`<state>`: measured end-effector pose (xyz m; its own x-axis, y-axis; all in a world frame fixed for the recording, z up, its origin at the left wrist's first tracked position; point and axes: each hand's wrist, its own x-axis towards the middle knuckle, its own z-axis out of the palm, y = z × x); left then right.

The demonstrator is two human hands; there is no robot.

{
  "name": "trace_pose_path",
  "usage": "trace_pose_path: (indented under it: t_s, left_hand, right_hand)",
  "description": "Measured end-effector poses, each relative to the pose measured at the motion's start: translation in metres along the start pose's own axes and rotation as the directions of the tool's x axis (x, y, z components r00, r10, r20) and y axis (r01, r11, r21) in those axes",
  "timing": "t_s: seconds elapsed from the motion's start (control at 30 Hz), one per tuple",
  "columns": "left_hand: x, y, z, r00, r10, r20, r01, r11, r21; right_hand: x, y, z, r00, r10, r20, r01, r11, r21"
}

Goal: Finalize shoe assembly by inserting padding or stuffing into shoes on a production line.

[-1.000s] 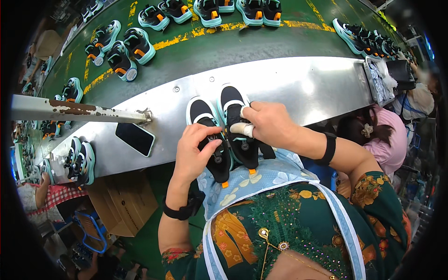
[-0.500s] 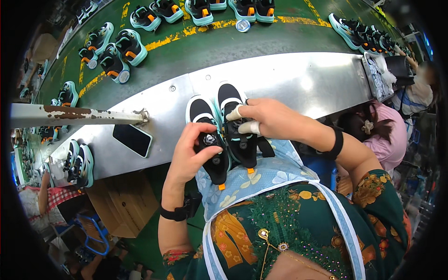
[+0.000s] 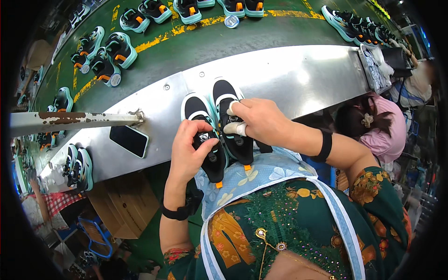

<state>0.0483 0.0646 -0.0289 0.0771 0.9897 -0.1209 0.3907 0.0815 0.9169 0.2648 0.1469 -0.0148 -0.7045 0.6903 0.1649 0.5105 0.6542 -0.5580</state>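
Nearest the camera was the person's own front, a green flowered top under a pale blue apron [image 3: 261, 175]. A black band sat on each wrist. Just beyond the apron's edge, two black sneakers with teal soles lay side by side, heels with small orange tabs pointing toward the person and toes on the bright metal worktable [image 3: 298, 77].

The left hand [image 3: 189, 151] was curled around the left sneaker [image 3: 205, 135], thumb and fingers closed on its middle, pinching at a small round dial on the upper. The right hand [image 3: 261, 121] lay over the right sneaker [image 3: 231, 119], its fingers bent down and closed against the tongue area. One fingertip was wrapped in white tape. Whether that hand gripped a dial of its own could not be made out, since the palm covered the spot.

To the left on the same metal surface rested a dark phone [image 3: 129, 140], face up, near a rusty white bar [image 3: 70, 120] that crossed the table edge.

Farther off ran a green conveyor belt [image 3: 210, 39] with a yellow line, carrying more pairs of the same teal and black shoes [image 3: 109, 58]. On the right, another person in a pink top [image 3: 389, 135] sat below the table end.
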Motion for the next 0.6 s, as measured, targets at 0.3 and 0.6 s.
trace_pose_path:
  t_s: [0.3,0.6]
  left_hand:
    - [0.004,-0.011,-0.004,0.994,0.002,0.107,0.031,0.951,-0.309]
    - [-0.011,0.036,0.005,0.962,0.154,-0.226,-0.110,0.974,0.197]
  right_hand:
    - [0.013,-0.002,-0.022,0.955,-0.016,0.295,0.015,1.000,0.005]
    - [-0.002,0.014,-0.001,0.995,0.081,0.054,-0.088,0.986,0.143]
